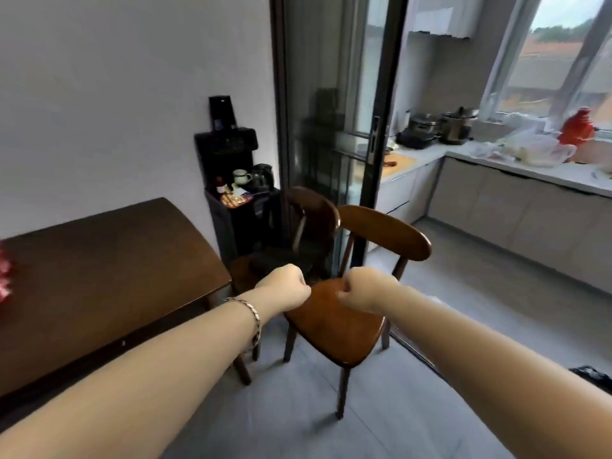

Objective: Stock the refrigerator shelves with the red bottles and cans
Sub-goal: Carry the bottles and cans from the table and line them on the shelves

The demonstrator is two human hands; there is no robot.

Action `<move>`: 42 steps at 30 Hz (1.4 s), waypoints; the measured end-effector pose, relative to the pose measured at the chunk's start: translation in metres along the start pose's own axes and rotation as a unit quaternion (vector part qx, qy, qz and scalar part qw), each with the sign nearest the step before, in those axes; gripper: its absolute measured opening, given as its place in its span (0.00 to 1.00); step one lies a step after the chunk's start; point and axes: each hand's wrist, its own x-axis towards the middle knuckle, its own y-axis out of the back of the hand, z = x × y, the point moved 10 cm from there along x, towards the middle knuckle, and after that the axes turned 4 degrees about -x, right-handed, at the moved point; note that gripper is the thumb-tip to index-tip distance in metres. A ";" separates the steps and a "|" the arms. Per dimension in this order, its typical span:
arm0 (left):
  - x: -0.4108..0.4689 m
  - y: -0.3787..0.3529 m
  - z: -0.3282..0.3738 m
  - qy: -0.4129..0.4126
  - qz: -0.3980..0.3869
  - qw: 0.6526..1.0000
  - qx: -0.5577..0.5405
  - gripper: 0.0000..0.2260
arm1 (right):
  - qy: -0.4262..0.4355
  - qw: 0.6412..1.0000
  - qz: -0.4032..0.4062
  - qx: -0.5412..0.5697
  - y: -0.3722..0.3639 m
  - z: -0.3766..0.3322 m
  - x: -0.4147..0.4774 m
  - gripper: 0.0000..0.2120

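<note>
Wooden chair (331, 329) beside dark table (99, 276), beneath left hand (285, 289), right hand (364, 289)

Home: dining nook w/ kitchen next door. Dark wood table (99, 260) sits vs. a white wall, wood chair (334, 316) beside it, 2nd chair (313, 210) behind. Black stand (228, 213) in the corner holds a mug (241, 176), kettle (263, 175) & misc. small bits. Dark-framed glass sliding door (334, 111) stands open to the kitchen: white counter (543, 175) over pale cabinets (496, 210), pots (458, 125) on top, plastic bags (530, 144), window (563, 61) above. Grey tile floor (463, 293) thru both rms.
</note>
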 end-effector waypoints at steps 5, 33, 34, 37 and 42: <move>0.000 0.075 -0.123 0.103 0.057 0.993 -0.019 0.07 | 0.108 0.993 -0.026 -0.045 -0.016 -0.131 0.064 0.13; -0.057 0.350 -0.634 0.440 0.298 0.841 -0.102 0.06 | 0.429 0.889 -0.081 -0.135 -0.109 -0.687 0.290 0.09; -0.057 0.361 -0.654 0.437 0.292 0.845 -0.103 0.06 | 0.424 0.893 -0.087 -0.126 -0.115 -0.708 0.298 0.09; -0.052 0.385 -0.701 0.426 0.269 0.858 -0.097 0.07 | 0.398 0.906 -0.106 -0.103 -0.132 -0.750 0.318 0.10; -0.033 0.414 -0.768 0.417 0.250 0.869 -0.091 0.08 | 0.352 0.921 -0.140 -0.089 -0.170 -0.788 0.356 0.11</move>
